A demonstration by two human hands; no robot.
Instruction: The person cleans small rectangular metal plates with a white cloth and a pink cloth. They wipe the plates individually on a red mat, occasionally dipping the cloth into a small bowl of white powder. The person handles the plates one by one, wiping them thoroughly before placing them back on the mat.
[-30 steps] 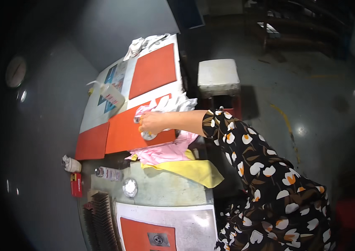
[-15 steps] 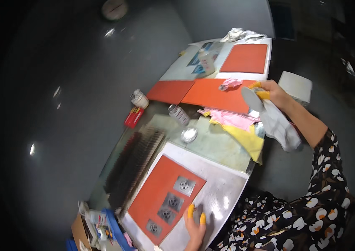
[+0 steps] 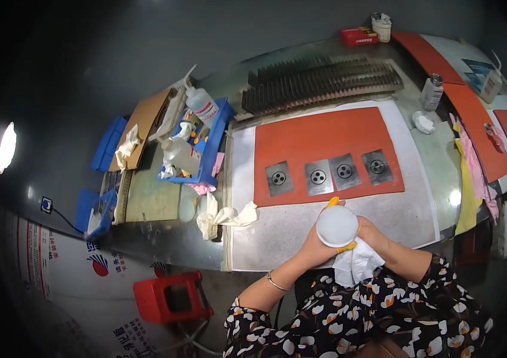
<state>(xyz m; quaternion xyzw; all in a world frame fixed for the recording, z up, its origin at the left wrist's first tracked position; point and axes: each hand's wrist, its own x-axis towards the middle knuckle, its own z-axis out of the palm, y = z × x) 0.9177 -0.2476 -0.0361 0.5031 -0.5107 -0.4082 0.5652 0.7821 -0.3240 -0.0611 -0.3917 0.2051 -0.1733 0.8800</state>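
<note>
Close to my body, at the table's front edge, both hands meet around a round white disc point(image 3: 336, 227). My left hand point(image 3: 312, 246) wraps its left side, yellow finger covers showing above and below. From the right, my right hand point(image 3: 378, 234) closes round a white cloth point(image 3: 358, 262), which hangs beneath the disc; its fingers are partly hidden. Just beyond the hands, several square metal plates point(image 3: 318, 177) with three-holed round centres lie in a row on an orange-red mat point(image 3: 325, 137). A whitish board point(image 3: 277, 238) lies under the mat.
Behind the mat stands a dark slotted rack point(image 3: 325, 83). On the left, a blue tray point(image 3: 220, 137) holds bottles, and a crumpled white cloth point(image 3: 226, 216) lies nearby. A bottle point(image 3: 431, 92) and small white dish point(image 3: 424, 122) stand right. A red stool point(image 3: 170, 296) sits below.
The view has swung left. My right hand has come back from the right-hand table with the disc and cloth. My left hand has left the mat's edge and taken hold of the disc.
</note>
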